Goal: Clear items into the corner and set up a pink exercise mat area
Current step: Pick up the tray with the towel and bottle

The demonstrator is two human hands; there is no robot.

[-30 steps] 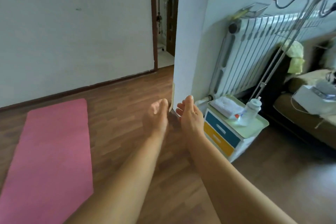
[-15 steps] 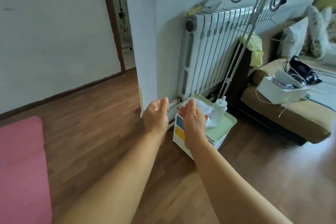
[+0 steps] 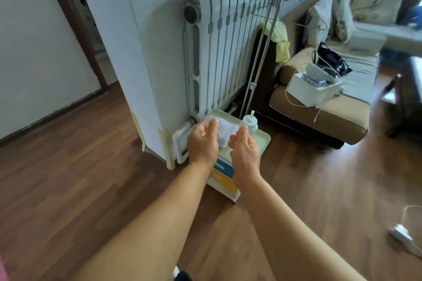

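Note:
A small white drawer unit (image 3: pixel 225 179) with a blue and a yellow drawer stands on the wood floor against the wall corner and the radiator. Its pale green tray top (image 3: pixel 262 141) carries a white folded packet (image 3: pixel 226 131) and a clear squeeze bottle (image 3: pixel 250 124). My left hand (image 3: pixel 202 141) and my right hand (image 3: pixel 245 155) hover side by side over the unit's near edge, fingers apart, holding nothing. Only a sliver of the pink mat (image 3: pixel 1 264) shows at the far lower left edge.
A white radiator (image 3: pixel 228 45) lines the wall, with a leaning metal stand (image 3: pixel 262 52) beside it. A beige sofa (image 3: pixel 319 112) holds a white box, cables and cushions. A white power adapter with cord (image 3: pixel 405 238) lies on the floor at right. A doorway (image 3: pixel 86 36) opens at left.
The view swung right and moved closer to the drawer unit; the pink mat slid almost out of sight. Both hands advanced over the unit's top and stayed empty.

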